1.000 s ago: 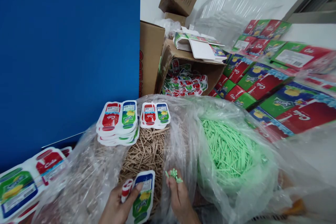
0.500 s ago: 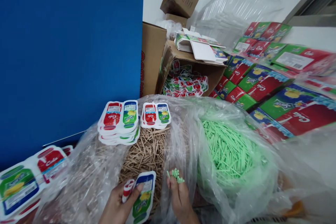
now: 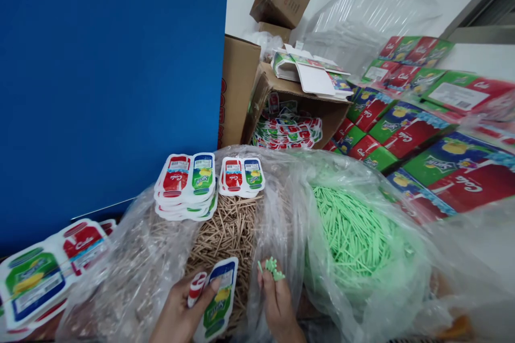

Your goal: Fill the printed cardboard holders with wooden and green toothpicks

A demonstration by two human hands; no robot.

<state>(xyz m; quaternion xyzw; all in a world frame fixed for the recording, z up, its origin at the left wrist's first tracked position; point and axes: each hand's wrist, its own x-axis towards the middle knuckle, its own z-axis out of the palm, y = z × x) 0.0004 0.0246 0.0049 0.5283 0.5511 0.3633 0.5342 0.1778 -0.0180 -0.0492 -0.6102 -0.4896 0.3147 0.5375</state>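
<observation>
At the bottom centre, my left hand (image 3: 183, 305) is closed on a bottle-shaped Sprite packet (image 3: 219, 300), with the thumb across its face. A red-and-white piece (image 3: 197, 288) stands up between thumb and fingers; I cannot tell whether it belongs to the same packet. My right hand (image 3: 277, 303), to the right, grips a small bundle of light green sticks (image 3: 273, 268), tips upward. Below the hands lies an open plastic bag of brown sticks (image 3: 225, 228). Right of it sits a bag of green sticks (image 3: 350, 230).
Two stacks of Cola-and-Sprite packets, a larger stack (image 3: 185, 179) and a smaller stack (image 3: 242, 174), rest at the bag's far edge. More large packets (image 3: 40, 281) lie at left. Behind are a carton (image 3: 277, 80) of packets, printed boxes (image 3: 426, 134) and a blue panel (image 3: 108, 75).
The whole scene has shifted slightly right as the head view moved. Both hands keep nearly the same place and hold the same things.
</observation>
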